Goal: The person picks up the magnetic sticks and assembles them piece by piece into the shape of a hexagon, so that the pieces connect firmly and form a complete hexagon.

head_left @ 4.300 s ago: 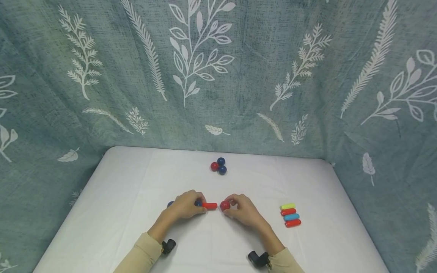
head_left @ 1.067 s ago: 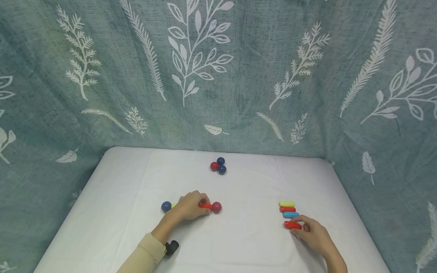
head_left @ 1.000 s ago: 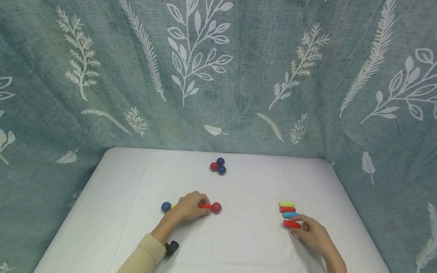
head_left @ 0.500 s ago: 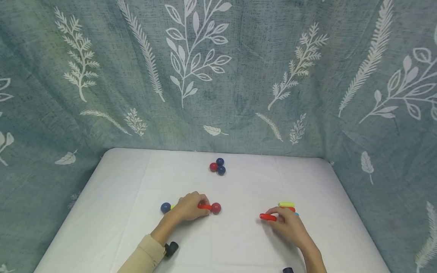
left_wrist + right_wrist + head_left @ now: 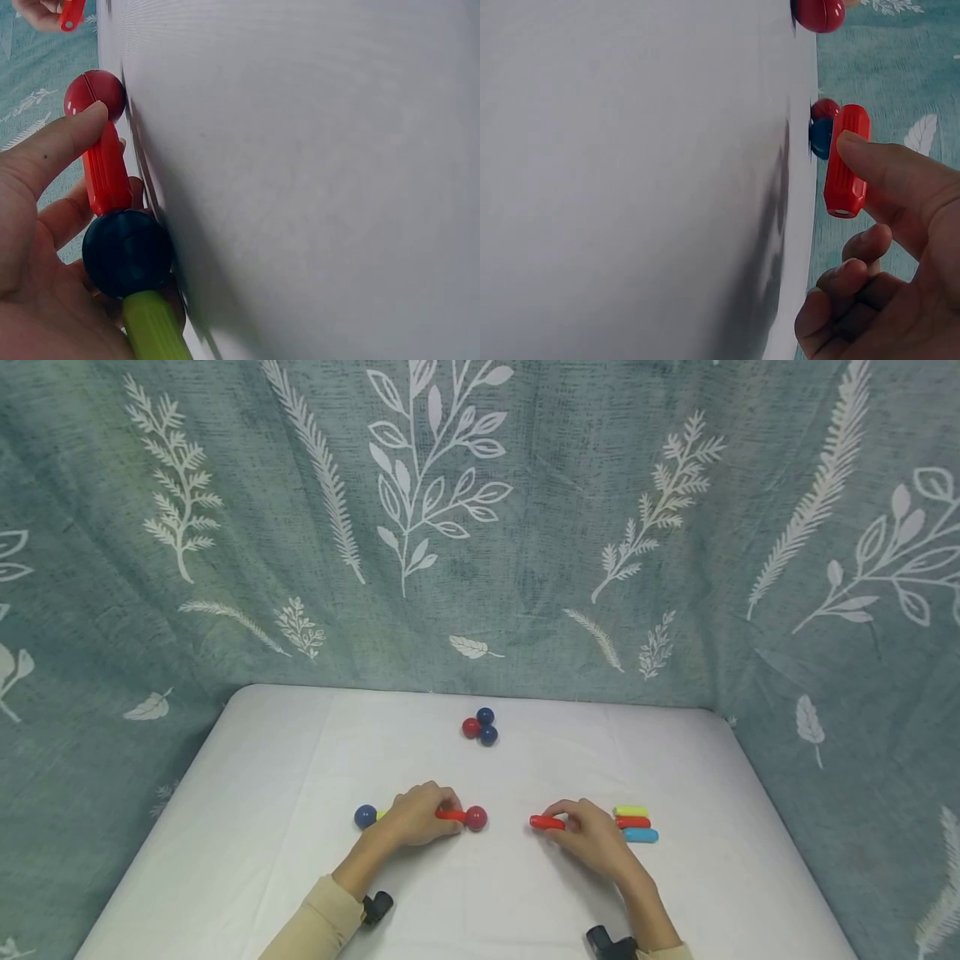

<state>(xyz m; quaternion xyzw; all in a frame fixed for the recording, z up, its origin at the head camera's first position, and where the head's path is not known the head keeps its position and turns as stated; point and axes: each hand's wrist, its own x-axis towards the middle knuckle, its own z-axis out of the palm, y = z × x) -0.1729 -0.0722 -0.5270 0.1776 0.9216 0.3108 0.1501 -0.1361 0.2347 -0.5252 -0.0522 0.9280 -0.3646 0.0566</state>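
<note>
My left hand (image 5: 416,814) holds a chain of magnetic building pieces low at the table, thumb and fingers around its red rod (image 5: 107,176). That rod joins a red ball (image 5: 476,818) at the right end to a blue ball (image 5: 126,253), followed by a yellow-green rod (image 5: 155,326). Another blue ball (image 5: 365,816) ends the chain on the left, its middle partly hidden by the hand. To the right, my right hand (image 5: 596,837) pinches a loose red magnetic rod (image 5: 847,161) between thumb and fingers. A gap separates its free end from the chain's red ball.
Near the back of the white table (image 5: 360,735), a red ball (image 5: 471,727) and two blue balls (image 5: 488,736) sit together. Yellow-green (image 5: 630,811), red (image 5: 634,822) and blue rods (image 5: 642,835) lie side by side beyond my right hand. A patterned curtain (image 5: 525,635) hangs behind.
The red ball my right hand held now sits at the end of the chain. My right hand has since lifted the nearest red rod from the row and carried it left. My left hand stays nearly still.
</note>
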